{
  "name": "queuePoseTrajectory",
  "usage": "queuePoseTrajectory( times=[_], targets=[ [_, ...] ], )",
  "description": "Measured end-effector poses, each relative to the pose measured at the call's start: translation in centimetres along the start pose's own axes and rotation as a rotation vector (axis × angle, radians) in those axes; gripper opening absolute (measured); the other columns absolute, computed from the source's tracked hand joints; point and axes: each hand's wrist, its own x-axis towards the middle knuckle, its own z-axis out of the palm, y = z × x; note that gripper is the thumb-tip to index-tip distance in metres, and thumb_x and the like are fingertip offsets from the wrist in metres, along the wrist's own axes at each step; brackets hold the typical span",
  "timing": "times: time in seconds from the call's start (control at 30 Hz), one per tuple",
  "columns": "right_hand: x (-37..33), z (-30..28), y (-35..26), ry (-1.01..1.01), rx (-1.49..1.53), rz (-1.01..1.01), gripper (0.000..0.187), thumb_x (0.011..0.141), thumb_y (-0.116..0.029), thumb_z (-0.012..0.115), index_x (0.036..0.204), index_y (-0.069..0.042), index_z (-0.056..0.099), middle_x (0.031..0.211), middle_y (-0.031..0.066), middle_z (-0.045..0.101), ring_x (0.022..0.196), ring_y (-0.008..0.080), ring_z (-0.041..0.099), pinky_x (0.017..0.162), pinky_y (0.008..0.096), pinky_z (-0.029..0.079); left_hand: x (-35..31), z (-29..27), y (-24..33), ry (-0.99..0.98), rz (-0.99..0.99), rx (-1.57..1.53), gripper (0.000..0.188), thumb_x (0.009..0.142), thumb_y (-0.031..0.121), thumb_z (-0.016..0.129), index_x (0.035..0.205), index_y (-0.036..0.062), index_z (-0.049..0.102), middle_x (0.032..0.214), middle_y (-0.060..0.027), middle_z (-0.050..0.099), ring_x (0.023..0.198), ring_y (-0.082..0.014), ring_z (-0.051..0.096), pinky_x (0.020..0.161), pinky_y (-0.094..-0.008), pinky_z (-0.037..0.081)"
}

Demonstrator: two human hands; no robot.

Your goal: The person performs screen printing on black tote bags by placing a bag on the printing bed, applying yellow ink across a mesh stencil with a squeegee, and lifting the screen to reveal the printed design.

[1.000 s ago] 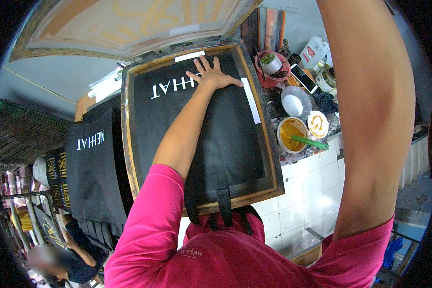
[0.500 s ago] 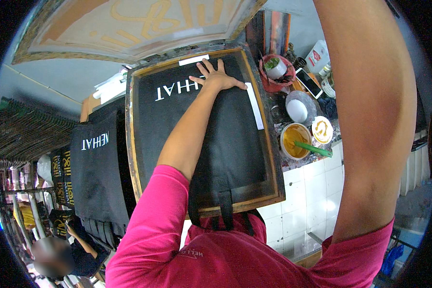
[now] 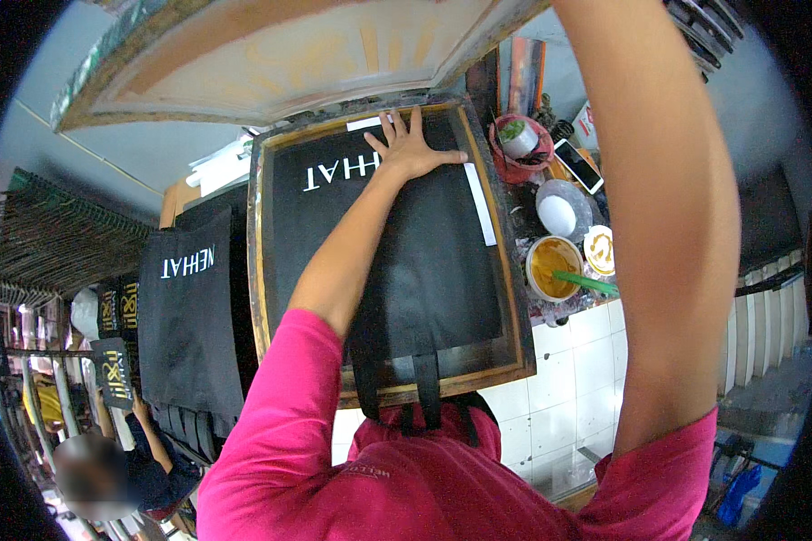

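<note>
Across white lettering [image 3: 341,173] on the black bag [image 3: 433,261], the left hand [image 3: 408,155] rests — fingers apart.

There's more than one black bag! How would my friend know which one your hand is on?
Find the big wooden frame in the middle, below the tilted-up screen. Within its border lies a black bag, its straps hanging over the near edge. Unlike the other bag on the left, with similar white letters, this one has the left hand spread on it.
</note>
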Motion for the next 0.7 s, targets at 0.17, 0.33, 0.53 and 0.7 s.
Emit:
queuePoseTrajectory(
  times=[0.17, 0.33, 0.53, 0.7],
  targets=[
    [-6.4, -2.5, -7.6, -0.314, 0.228, 0.525, 0.03, 0.094, -0.028, 0.071, 0.108, -0.001, 0.076, 0.08, 0.0152, 0.072, 0.07, 0.0193, 0.067, 0.067, 0.038, 0.056, -13.9, -10.6, 0.3, 0.208, 0.405, -0.957, 0.057, 0.1, 0.035, 0.064, 0.14, -0.0042, 0.052, 0.134, -0.0224, 0.064, 0.118, -0.0286, 0.067, 0.103, -0.0363, 0.049],
    [-19.2, 4.3, -8.1, 0.043, 0.032, 0.191, 0.028, 0.079, -0.017, 0.078, 0.101, -0.004, 0.067, 0.094, 0.0172, 0.07, 0.086, 0.0376, 0.068, 0.075, 0.048, 0.053, -31.6, -12.7, -5.1, 0.324, 0.449, -1.301, 0.044, 0.1, 0.037, 0.061, 0.086, -0.0042, 0.069, 0.083, -0.0267, 0.073, 0.085, -0.0368, 0.074, 0.093, -0.0514, 0.055],
    [-31.1, 10.2, -11.8, -0.079, 0.16, 0.22, 0.025, 0.082, -0.012, 0.071, 0.103, -0.002, 0.061, 0.098, 0.0148, 0.065, 0.095, 0.0352, 0.062, 0.081, 0.046, 0.049, -42.0, -3.3, -8.0, -0.056, -0.519, -1.691, 0.036, 0.102, 0.021, 0.059, 0.116, -0.0124, 0.061, 0.114, -0.0302, 0.069, 0.106, -0.0323, 0.072, 0.096, -0.0406, 0.058],
    [-37.7, 15.0, -13.6, -0.217, 0.032, 0.124, 0.02, 0.085, -0.015, 0.062, 0.102, -0.003, 0.061, 0.095, 0.013, 0.063, 0.089, 0.0315, 0.061, 0.08, 0.0434, 0.048, -41.7, 0.1, -9.3, -0.037, -0.732, -2.018, 0.045, 0.105, 0.025, 0.055, 0.124, -0.0154, 0.051, 0.127, -0.0315, 0.062, 0.12, -0.0351, 0.065, 0.101, -0.0427, 0.057]
  ],
)
